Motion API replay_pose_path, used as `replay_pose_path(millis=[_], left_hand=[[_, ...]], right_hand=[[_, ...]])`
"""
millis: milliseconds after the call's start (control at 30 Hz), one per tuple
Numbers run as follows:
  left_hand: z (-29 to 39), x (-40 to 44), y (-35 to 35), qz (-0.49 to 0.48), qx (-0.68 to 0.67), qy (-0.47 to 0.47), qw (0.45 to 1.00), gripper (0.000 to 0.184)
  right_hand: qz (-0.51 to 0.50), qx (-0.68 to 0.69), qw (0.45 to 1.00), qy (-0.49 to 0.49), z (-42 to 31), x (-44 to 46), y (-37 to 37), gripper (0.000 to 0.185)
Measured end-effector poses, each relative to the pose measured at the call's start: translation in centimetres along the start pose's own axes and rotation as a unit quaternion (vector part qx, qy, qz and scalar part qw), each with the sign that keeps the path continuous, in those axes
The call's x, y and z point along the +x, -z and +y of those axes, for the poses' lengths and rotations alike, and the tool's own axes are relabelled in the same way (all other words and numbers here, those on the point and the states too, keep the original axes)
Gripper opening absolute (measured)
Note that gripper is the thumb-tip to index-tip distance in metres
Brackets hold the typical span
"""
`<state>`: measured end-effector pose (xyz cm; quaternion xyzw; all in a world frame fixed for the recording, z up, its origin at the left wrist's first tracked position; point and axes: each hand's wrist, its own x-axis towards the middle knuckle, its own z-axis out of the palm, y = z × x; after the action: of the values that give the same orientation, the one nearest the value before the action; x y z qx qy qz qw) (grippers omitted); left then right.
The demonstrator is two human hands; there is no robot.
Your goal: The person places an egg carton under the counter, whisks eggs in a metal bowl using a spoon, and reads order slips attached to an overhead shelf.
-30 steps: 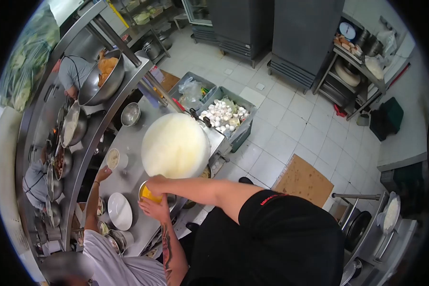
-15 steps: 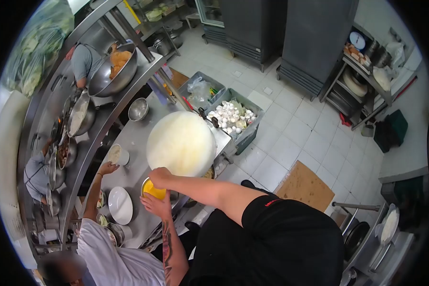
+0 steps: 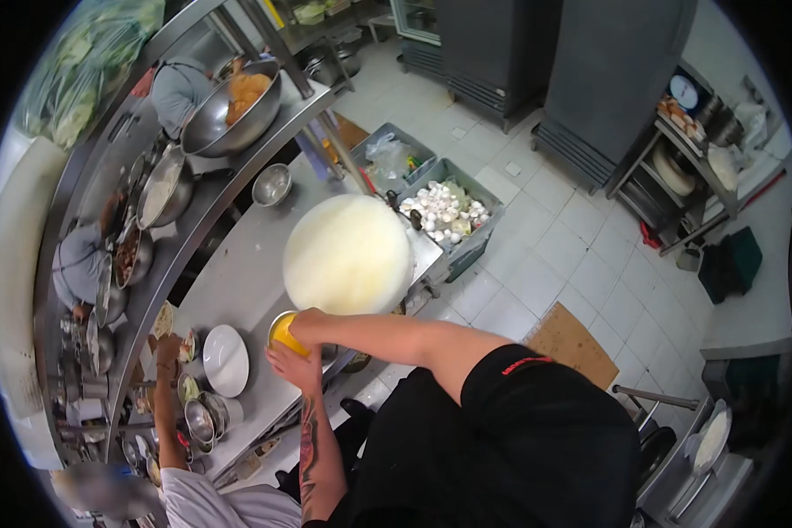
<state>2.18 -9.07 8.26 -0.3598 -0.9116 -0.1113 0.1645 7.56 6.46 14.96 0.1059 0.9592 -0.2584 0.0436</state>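
A small metal bowl point(image 3: 275, 320) with bright yellow liquid point(image 3: 289, 336) inside is by the counter's near edge. My left hand point(image 3: 295, 365) is wrapped round its lower side and holds it. Over the rim, my right hand point(image 3: 306, 327) is closed, fingers at the yellow liquid; whatever it grips is hidden. Just beyond the bowl lies a big round white chopping block point(image 3: 348, 255). An oval white plate point(image 3: 226, 361) rests to the left of my hands.
A co-worker's hand point(image 3: 165, 346) is at a container of pale contents point(image 3: 163, 319). Another metal bowl point(image 3: 272, 185) stands farther back on the steel counter point(image 3: 238, 286). A crate of white bulbs point(image 3: 449, 211) sits beyond the block. Pans line the shelf point(image 3: 180, 255).
The co-worker's hand has moved the pale-filled container left, toward the shelf. My view has shifted a little. Both my hands stay at the bowl.
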Motion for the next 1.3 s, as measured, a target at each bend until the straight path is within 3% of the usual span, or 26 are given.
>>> replay_pose_path(millis=[33,100,133,200,267,333,400,467,533,600,700,733,800,833,900,933,1000,1033,1100,1133,1200,1233,1300], left_hand=[[0.4,0.1,0.9,0.003,0.005,0.008,1.0,0.117],[1.8,0.2,2.4,-0.024,-0.016,0.024,0.999,0.115],[1.7,0.4,2.2,-0.017,-0.014,0.041,0.999,0.115],[0.8,0.2,1.6,-0.021,-0.022,0.007,0.999,0.118],[0.6,0.2,1.7,-0.013,-0.03,0.026,0.999,0.119],[1.3,0.7,3.0,-0.02,-0.067,0.01,0.997,0.123],[-0.2,0.3,1.6,0.006,-0.058,-0.029,0.998,0.126],[-0.4,1.0,2.1,0.012,-0.07,-0.046,0.996,0.127],[0.1,1.8,2.7,0.013,-0.075,-0.031,0.997,0.128],[-0.8,1.8,2.8,-0.012,-0.076,-0.053,0.996,0.131],[-1.1,2.9,4.1,-0.03,-0.115,-0.067,0.991,0.132],[-0.9,3.4,4.6,-0.027,-0.121,-0.064,0.99,0.132],[-1.0,3.6,5.4,-0.04,-0.14,-0.056,0.988,0.131],[-1.3,3.7,5.3,-0.04,-0.14,-0.048,0.988,0.131],[-1.6,3.8,5.1,-0.043,-0.147,-0.058,0.986,0.13],[-1.6,4.1,5.1,-0.039,-0.149,-0.04,0.987,0.13],[-1.7,4.1,5.1,-0.055,-0.163,-0.047,0.984,0.135],[-1.9,3.9,5.3,-0.054,-0.161,-0.031,0.985,0.135],[-2.0,4.1,5.5,-0.055,-0.179,-0.037,0.982,0.137],[-1.9,4.2,5.2,-0.05,-0.177,-0.023,0.983,0.137],[-1.8,3.9,4.6,-0.045,-0.174,-0.004,0.984,0.139],[-1.9,4.0,4.8,-0.041,-0.171,0.006,0.984,0.139],[-2.0,4.0,4.9,-0.044,-0.175,-0.01,0.984,0.137]], right_hand=[[-0.003,-0.002,1.0,0.01,-0.2,-0.2,1.3,0.025],[0.031,0.166,0.975,-0.146,0.2,-0.6,4.2,0.029],[0.023,0.157,0.979,-0.131,-0.1,-0.6,3.9,0.029],[-0.051,-0.022,0.998,0.031,-1.4,-0.5,2.6,0.026],[-0.064,-0.019,0.997,0.035,-1.8,1.0,2.7,0.028],[0.034,0.091,0.99,-0.107,-0.6,2.3,3.6,0.026],[-0.057,-0.06,0.997,0.003,-1.6,2.4,1.1,0.028],[-0.04,0.024,0.997,-0.068,-2.4,2.7,2.4,0.03],[0.059,0.058,0.987,-0.135,-0.2,3.8,3.2,0.025],[0.026,-0.055,0.998,-0.035,-0.9,3.4,0.3,0.022],[-0.024,0.033,0.994,-0.103,-1.4,3.4,4.1,0.024],[0.105,0.098,0.975,-0.17,-1.1,3.3,3.0,0.023],[0.011,-0.075,0.993,-0.094,-2.1,3.3,0.4,0.022],[0.006,-0.078,0.993,-0.088,-1.7,3.9,0.2,0.022],[0.032,0.096,0.987,-0.121,-0.3,4.8,0.7,0.02],[0.151,0.116,0.963,-0.193,-0.9,4.6,1.3,0.019],[0.081,-0.092,0.985,-0.118,-1.9,4.9,-1.0,0.018],[0.072,-0.096,0.987,-0.106,-1.3,5.1,-1.0,0.018],[0.012,0.128,0.988,-0.081,0.3,5.9,0.8,0.019],[0.088,0.074,0.98,-0.162,-1.0,5.5,2.0,0.018],[-0.001,-0.085,0.996,-0.023,-0.9,5.3,0.5,0.017],[-0.004,-0.088,0.996,-0.013,-0.3,5.9,0.8,0.017],[0.02,0.127,0.99,-0.061,0.5,6.5,1.8,0.015]])
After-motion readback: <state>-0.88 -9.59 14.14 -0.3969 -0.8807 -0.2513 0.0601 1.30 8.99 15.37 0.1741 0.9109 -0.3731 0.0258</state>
